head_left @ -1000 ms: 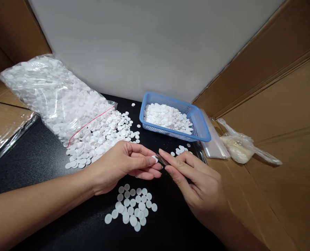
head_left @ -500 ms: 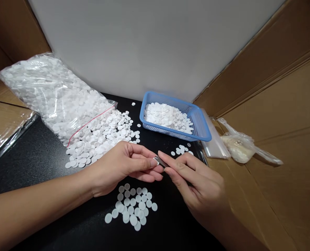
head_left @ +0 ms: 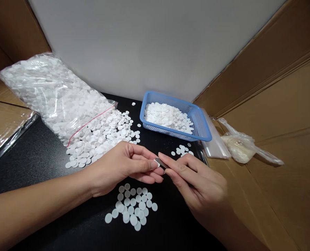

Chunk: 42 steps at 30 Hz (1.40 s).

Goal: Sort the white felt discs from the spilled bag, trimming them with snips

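The left hand [head_left: 123,167] is hovering just above the black table [head_left: 40,157], its fingers [head_left: 144,164] pinching a small white disc [head_left: 155,161] between thumb and forefinger, so that only a sliver of the disc is showing at the fingertips. The right hand [head_left: 199,190] is meeting it from the other side, its fingers closing around a thin metal tool [head_left: 161,163] whose tip is touching the disc; what kind of tool it is cannot be told. Right below both hands, a small cluster of loose discs [head_left: 132,207] is lying flat on the table. To the left, a clear plastic bag [head_left: 53,94] full of the same discs is lying open, with a heap [head_left: 102,134] spilling out of its mouth toward the left hand. Behind the hands, a blue basket [head_left: 200,129] is holding more discs, and a few strays [head_left: 181,150] are lying just in front of it. At the right, beside the basket, a crumpled clear bag [head_left: 237,146] with something pale inside is resting on brown cardboard [head_left: 275,104].
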Each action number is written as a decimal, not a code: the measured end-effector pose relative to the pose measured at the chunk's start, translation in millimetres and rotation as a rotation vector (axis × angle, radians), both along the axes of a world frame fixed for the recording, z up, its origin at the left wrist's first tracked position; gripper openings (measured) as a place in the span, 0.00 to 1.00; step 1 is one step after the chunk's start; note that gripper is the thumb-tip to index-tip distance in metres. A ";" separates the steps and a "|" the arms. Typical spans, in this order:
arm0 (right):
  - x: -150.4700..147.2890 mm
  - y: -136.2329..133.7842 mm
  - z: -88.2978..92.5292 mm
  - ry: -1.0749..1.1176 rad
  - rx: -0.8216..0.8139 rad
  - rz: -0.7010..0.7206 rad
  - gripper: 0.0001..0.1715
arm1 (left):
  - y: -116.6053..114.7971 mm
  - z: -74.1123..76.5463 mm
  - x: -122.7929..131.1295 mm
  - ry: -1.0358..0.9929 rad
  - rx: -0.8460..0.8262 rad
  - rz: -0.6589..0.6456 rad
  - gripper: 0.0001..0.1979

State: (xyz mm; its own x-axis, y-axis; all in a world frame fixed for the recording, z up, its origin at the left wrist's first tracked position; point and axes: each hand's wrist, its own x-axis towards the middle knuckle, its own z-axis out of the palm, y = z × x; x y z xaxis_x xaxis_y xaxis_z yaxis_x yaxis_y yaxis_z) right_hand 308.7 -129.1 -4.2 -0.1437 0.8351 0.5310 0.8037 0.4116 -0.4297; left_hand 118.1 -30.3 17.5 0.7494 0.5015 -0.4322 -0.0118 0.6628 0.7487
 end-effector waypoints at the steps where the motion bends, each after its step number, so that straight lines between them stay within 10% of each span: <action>1: 0.1 -0.1 0.5 -0.005 0.000 0.002 0.24 | 0.2 0.4 -0.2 0.000 0.004 -0.006 0.05; 28: 2.0 4.9 1.2 -0.068 -0.008 -0.138 0.19 | 5.4 6.1 -2.0 0.050 0.067 -0.098 0.03; 37: 28.6 22.3 -13.7 -0.174 -0.379 -0.174 0.34 | 4.3 2.2 -34.4 0.318 0.759 -0.213 0.08; 42: 23.2 24.0 -13.5 -0.081 -0.369 -0.162 0.09 | -23.1 -27.8 -60.3 0.476 1.022 -0.341 0.08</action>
State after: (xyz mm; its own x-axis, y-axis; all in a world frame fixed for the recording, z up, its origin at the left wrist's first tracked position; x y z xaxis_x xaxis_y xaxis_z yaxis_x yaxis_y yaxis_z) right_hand 332.0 -105.1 -17.7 -0.0237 0.9826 0.1840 0.8827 0.1070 -0.4575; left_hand 57.8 -53.4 -10.3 0.7832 0.5824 -0.2179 0.4744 -0.3330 0.8149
